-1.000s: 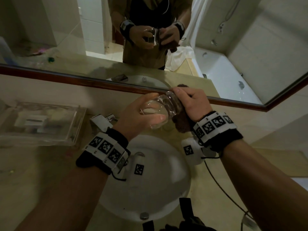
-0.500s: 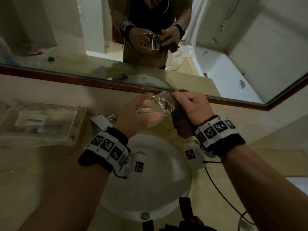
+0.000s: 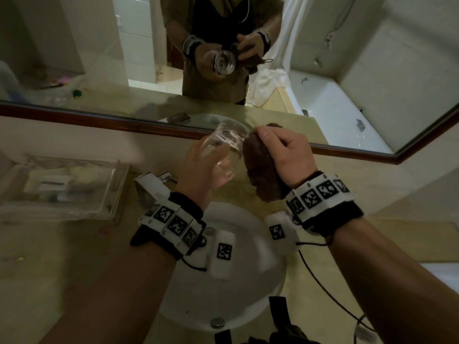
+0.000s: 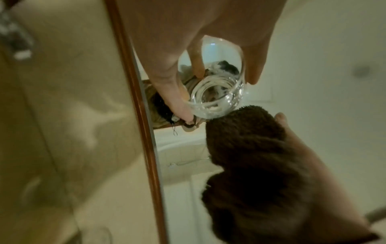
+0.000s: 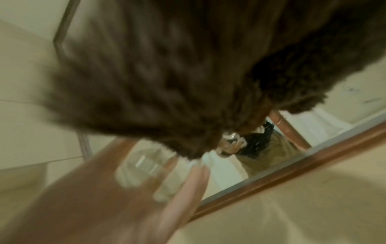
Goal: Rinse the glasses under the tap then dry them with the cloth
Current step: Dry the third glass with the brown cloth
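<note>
My left hand (image 3: 201, 167) grips a clear drinking glass (image 3: 224, 145) above the basin, its base pointing toward the mirror. In the left wrist view the glass (image 4: 217, 97) shows between my thumb and fingers. My right hand (image 3: 280, 155) holds a bunched dark brown cloth (image 3: 260, 170) right beside the glass. The cloth (image 4: 246, 148) touches the glass base at its lower right. In the right wrist view the cloth (image 5: 167, 74) fills most of the frame, blurred, with the glass (image 5: 144, 166) below it.
A white round basin (image 3: 223, 294) lies under my wrists, with the tap (image 3: 156, 182) at its back left. A clear plastic tray (image 3: 62, 187) with toiletries stands on the counter at the left. The wood-framed mirror (image 3: 347, 70) runs along the wall.
The glass has tilted so its base points to the mirror and has risen a little. The cloth has come off the end of the glass and now sits at its right side.
</note>
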Demonstrator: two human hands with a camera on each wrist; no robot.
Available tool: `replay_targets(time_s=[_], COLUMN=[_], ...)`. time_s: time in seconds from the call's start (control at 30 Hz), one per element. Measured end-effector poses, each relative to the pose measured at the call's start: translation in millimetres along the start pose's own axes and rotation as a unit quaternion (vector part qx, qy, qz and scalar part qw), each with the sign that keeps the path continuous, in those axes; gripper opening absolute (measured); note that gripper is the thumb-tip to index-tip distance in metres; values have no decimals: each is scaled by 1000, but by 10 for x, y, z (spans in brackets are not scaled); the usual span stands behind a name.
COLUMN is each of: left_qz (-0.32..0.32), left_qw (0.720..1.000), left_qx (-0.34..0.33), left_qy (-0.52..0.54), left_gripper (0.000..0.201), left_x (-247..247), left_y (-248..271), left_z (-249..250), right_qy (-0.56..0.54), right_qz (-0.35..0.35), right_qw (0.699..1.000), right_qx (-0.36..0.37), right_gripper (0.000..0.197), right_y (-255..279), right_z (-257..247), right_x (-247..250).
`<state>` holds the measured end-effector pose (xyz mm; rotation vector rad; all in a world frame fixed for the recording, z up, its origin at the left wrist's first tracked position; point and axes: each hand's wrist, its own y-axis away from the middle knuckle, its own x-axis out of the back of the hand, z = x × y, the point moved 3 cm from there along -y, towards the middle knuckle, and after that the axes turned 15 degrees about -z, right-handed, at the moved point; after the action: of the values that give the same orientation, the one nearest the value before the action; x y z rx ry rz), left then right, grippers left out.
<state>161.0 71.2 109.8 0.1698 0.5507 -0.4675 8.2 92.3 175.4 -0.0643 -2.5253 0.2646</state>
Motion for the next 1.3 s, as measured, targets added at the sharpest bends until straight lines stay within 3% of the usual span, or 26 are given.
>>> replay_targets(time_s=[0.07, 0.1, 0.2, 0.27, 0.33, 0.4, 0.47, 0.5, 0.63, 0.83, 0.97, 1.07, 1.13, 1.3], left_qz=[-15, -27, -50, -51, -81, -83, -51, -34, -44, -104, -43, -8, 11, -11], left_qw=[998, 996, 994, 996, 993, 990, 991, 993, 998, 994, 998, 997, 990, 993], left_qx=[17, 24, 54, 68, 90, 94, 70, 58, 46, 22, 32, -26, -66, -78], left_qy=[65, 80, 76, 12, -7, -65, -100, -92, -22, -35, -24, -77, -126, -91], left_gripper=[74, 76, 50, 44, 25, 35, 64, 68, 49, 66, 48, 33, 36, 27], left_x=[-103, -130, -153, -113, -145, -206, -263, -283, -332, -315, -401, -422, -430, -473], left_y=[-7, -13, -27, -47, -34, -43, -42, -46, -19, 58, 72, 73, 85, 103], left_z=[-19, -41, -72, -80, -34, 24, 35, 21, 19, 55, 119, 181, 225, 298], right_qy=[3, 12, 10, 11, 24, 27, 23, 28, 73, 103, 78, 50, 65, 64], right_qz=[29, 41, 43, 26, 19, 38, 79, 102, 134, 114, 91, 77, 101, 132], right_qw=[1000, 999, 999, 999, 999, 999, 997, 994, 988, 988, 992, 996, 993, 987], right_qx=[11, 10, -19, -27, -27, -20, -2, 10, 6, -24, -31, -5, 21, 68], right_gripper=[14, 22, 45, 49, 49, 44, 35, 29, 12, 19, 22, 17, 17, 21], right_y=[38, 49, 65, 88, 129, 161, 175, 174, 121, 100, 107, 166, 205, 256], right_z=[-25, -15, 45, 74, 72, 60, 34, 18, -23, -5, -61, -157, -221, -348], right_x=[-84, -109, -94, -70, -72, -83, -80, -66, 9, 40, 12, -76, -89, -59])
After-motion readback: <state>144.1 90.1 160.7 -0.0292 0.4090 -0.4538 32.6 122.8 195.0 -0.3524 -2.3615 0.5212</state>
